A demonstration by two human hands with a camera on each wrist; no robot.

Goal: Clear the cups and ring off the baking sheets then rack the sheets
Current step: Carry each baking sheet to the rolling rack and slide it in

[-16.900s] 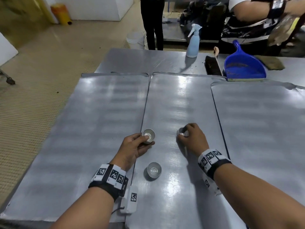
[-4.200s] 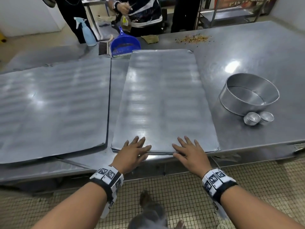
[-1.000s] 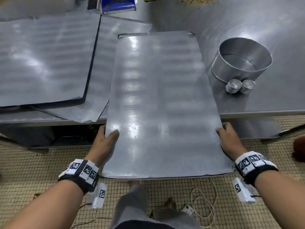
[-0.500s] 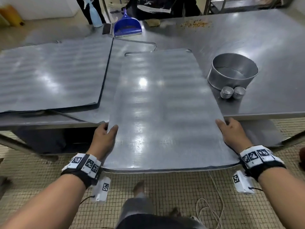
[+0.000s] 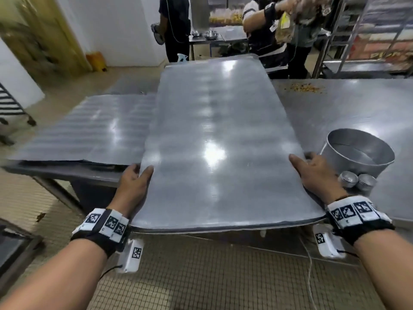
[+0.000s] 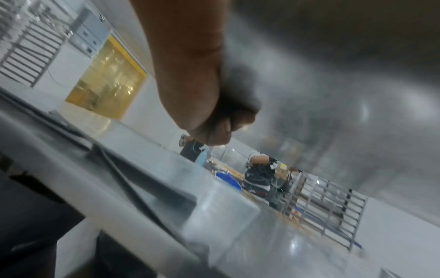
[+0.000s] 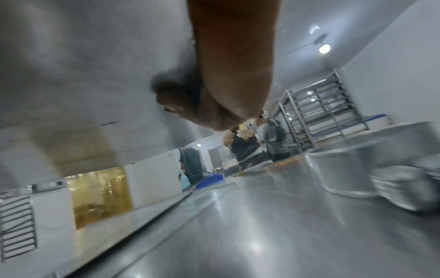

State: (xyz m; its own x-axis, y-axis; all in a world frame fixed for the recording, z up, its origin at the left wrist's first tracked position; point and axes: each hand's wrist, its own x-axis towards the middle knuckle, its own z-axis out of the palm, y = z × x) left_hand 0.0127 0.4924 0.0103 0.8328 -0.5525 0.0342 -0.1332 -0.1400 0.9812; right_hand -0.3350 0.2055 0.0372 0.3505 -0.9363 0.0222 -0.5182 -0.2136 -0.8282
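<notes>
Baking sheet (image 5: 214, 139) — flat, shiny, bare

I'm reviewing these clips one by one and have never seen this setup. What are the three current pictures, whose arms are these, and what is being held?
There is no machine here: a person works with bare hands, wearing a camera on the head and one on each wrist, next to bands with printed markers.

The head view looks down at both arms. The left hand and right hand grip the long edges of a large baking sheet, lifted clear of the steel table, thumbs on top.

The two wrist views look along each hand from underneath, so they show curled fingers against the sheet's underside. Both are blurred.

On the table lie more sheets to the left, and to the right a metal ring with two small cups beside it. Other people stand in the background.
</notes>
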